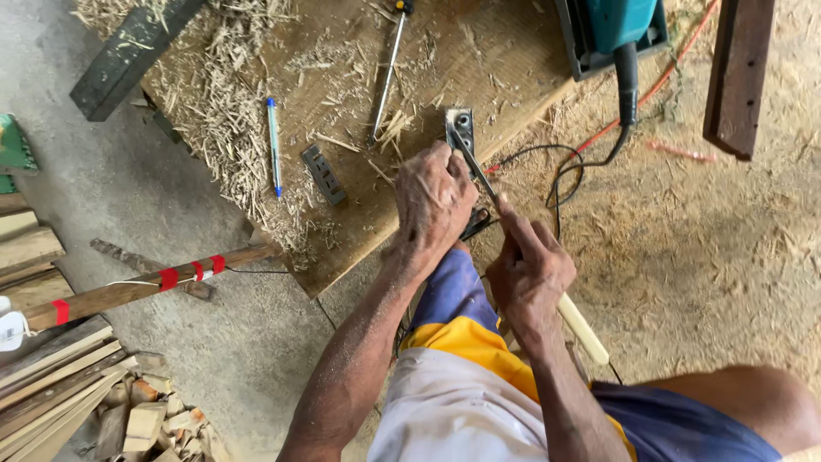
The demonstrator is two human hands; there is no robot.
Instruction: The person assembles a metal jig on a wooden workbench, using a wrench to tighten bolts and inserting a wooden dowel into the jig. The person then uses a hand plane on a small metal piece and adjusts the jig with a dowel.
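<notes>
My right hand (528,267) grips a screwdriver (584,329) with a cream handle; its metal shaft runs up and left to a small grey metal part (461,124) lying on the wooden board (479,60). My left hand (434,198) rests, fingers curled, on the board just below that part, beside the shaft and over something dark at the board's edge. What it presses on is hidden.
On the board lie a second screwdriver (386,73), a blue pen (274,145), a dark rectangular plate (323,174), straw-like shavings and a teal power tool (617,26) with black cable. A red-taped wooden stick (137,289) and scrap wood (51,376) lie left; sawdust covers the ground right.
</notes>
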